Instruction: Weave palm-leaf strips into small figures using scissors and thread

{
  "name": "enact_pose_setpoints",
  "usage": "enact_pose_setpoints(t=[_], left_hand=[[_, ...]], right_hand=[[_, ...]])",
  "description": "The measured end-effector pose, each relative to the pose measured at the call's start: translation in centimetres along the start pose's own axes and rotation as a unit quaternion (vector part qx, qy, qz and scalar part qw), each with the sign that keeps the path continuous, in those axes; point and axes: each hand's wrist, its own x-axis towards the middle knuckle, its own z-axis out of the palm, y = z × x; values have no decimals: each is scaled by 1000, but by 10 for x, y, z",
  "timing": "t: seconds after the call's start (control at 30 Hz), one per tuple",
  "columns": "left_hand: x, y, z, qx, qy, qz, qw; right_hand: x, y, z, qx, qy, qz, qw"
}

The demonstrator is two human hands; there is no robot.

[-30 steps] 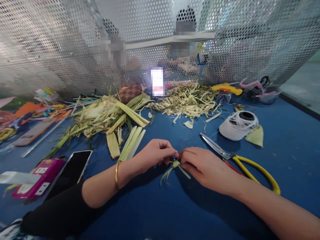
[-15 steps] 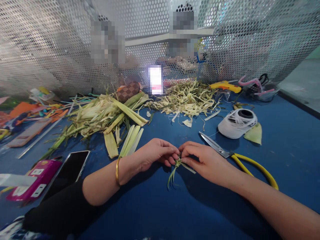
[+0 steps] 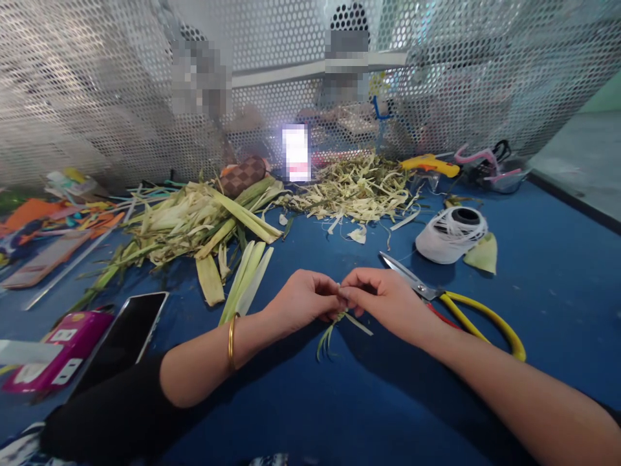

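Note:
My left hand [image 3: 309,296] and my right hand [image 3: 383,299] meet fingertip to fingertip above the blue table. Both pinch a small bundle of thin green husk strips [image 3: 328,336]; its upper part is hidden behind the fingers. Narrow ends hang down below, and one pale strip slants to the right. Scissors with yellow handles [image 3: 478,305] lie beside my right hand, blades pointing away to the left. Behind them stands a spool of white thread [image 3: 451,238]. Flat pale green husk pieces [image 3: 250,275] lie beyond my left wrist, which wears a gold bangle [image 3: 231,343].
A heap of husks [image 3: 179,220] and a pile of shredded strips [image 3: 359,191] lie at the back. A dark phone [image 3: 129,330] and a magenta tape dispenser [image 3: 63,349] are at left. A yellow glue gun [image 3: 431,165] is at back right, before a perforated screen [image 3: 272,45].
My right fingers have shifted from the bundle's knotted part up to my left fingertips, now covering the knot. The whole view has moved slightly, so things appear farther left.

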Motion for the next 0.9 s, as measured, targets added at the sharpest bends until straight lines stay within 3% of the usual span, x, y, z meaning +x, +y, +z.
enact_pose_setpoints(t=[0.1,0.27,0.4,0.73,0.9], left_hand=[[-1,-1,1,4,10,18,1000],[-2,0,-3,8,13,22,1000],[-2,3,-3,16,16,20,1000],[3,-2,-5,-14,35,5,999],[3,1,-6,-16,48,-5,999]], right_hand=[[1,2,-9,9,34,-26,999],[1,9,-22,-184,2,-71,980],[2,13,-16,-252,-2,-58,966],[1,8,-15,-184,7,-36,982],[-4,1,-13,-159,-29,-87,983]])
